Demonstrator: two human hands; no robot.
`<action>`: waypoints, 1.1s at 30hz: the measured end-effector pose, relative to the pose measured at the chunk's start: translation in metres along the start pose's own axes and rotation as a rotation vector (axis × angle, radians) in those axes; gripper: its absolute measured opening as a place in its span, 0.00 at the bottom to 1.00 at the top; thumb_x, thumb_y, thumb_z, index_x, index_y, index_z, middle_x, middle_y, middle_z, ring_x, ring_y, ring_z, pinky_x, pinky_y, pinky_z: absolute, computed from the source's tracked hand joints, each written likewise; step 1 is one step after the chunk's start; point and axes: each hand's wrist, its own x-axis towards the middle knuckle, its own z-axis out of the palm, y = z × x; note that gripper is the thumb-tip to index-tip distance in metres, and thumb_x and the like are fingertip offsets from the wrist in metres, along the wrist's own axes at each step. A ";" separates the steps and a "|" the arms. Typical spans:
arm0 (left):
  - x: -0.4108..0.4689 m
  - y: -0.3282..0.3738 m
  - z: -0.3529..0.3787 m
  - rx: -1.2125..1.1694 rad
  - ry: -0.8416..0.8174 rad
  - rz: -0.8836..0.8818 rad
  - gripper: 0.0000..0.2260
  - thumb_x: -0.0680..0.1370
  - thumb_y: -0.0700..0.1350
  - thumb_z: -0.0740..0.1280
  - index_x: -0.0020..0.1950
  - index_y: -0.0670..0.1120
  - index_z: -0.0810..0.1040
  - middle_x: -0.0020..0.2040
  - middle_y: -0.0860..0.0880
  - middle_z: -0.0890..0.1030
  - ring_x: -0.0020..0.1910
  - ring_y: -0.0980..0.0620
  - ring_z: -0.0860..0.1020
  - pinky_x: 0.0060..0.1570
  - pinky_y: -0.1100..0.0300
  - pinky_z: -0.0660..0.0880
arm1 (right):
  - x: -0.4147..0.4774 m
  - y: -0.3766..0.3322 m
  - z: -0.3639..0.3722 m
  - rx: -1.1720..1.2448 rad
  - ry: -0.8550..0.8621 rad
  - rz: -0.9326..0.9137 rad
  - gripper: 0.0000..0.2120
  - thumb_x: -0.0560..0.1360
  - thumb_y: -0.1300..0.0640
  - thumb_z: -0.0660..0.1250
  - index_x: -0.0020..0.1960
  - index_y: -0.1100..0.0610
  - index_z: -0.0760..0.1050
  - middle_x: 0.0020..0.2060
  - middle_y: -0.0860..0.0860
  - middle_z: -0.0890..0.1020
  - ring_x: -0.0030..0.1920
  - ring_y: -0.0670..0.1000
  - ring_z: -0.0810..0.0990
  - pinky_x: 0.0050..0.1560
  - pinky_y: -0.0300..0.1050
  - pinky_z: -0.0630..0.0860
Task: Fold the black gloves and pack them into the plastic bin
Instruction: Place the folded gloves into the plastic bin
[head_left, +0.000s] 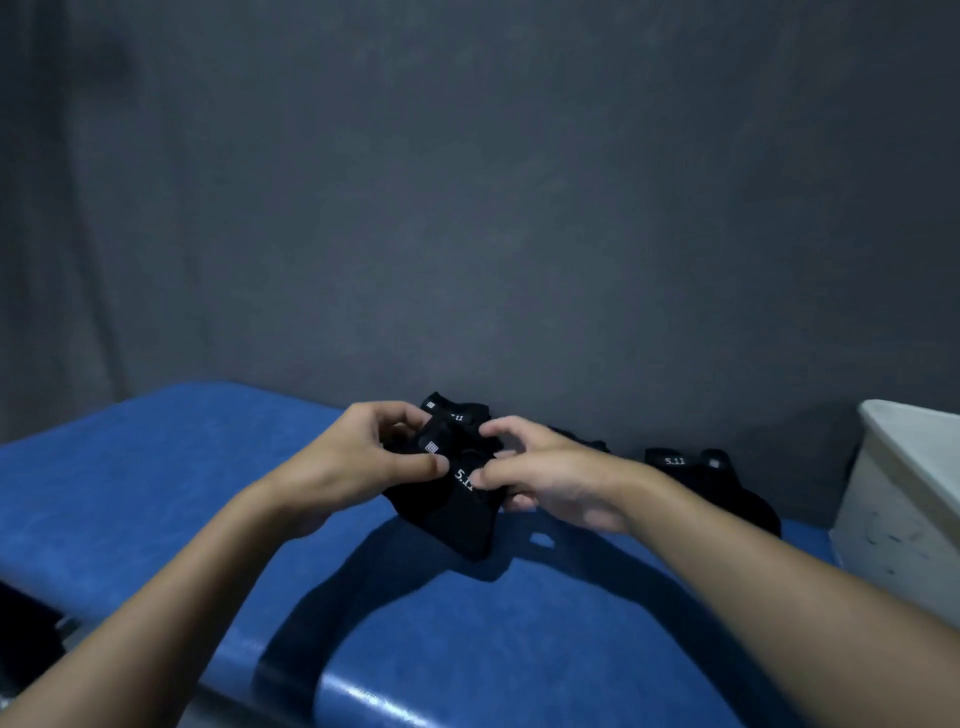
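Mid-fold, I judge: left hand (363, 457) and right hand (540, 478) each have a pinching grip on the black glove bundle (452, 514), above the blue tabletop (156, 493), well left of the plastic bin (893, 499). A second black glove (727, 488) lies nearer the bin, not yet packed.

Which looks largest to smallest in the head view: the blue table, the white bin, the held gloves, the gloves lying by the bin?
1. blue table
2. white bin, cut off by the frame edge
3. held gloves and gloves lying by the bin: alike, both partly hidden, unranked
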 end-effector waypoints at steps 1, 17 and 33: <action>-0.002 0.009 0.001 -0.001 -0.030 0.028 0.09 0.73 0.36 0.75 0.51 0.43 0.82 0.45 0.43 0.85 0.43 0.51 0.81 0.44 0.62 0.78 | -0.007 -0.005 -0.008 0.003 -0.038 -0.008 0.31 0.69 0.56 0.75 0.69 0.48 0.66 0.55 0.49 0.78 0.49 0.47 0.78 0.45 0.44 0.71; -0.008 0.124 0.076 -0.088 -0.145 0.318 0.20 0.68 0.47 0.79 0.58 0.51 0.81 0.56 0.46 0.82 0.56 0.44 0.82 0.58 0.48 0.78 | -0.153 -0.056 -0.094 -0.120 0.066 -0.178 0.14 0.76 0.57 0.70 0.57 0.65 0.77 0.45 0.57 0.82 0.46 0.54 0.80 0.48 0.46 0.76; 0.015 0.221 0.216 -0.366 -0.307 0.402 0.27 0.67 0.43 0.78 0.64 0.50 0.74 0.54 0.41 0.84 0.54 0.41 0.83 0.55 0.46 0.80 | -0.270 -0.051 -0.190 0.025 0.424 -0.390 0.23 0.72 0.57 0.73 0.64 0.61 0.74 0.55 0.58 0.83 0.56 0.54 0.83 0.55 0.45 0.79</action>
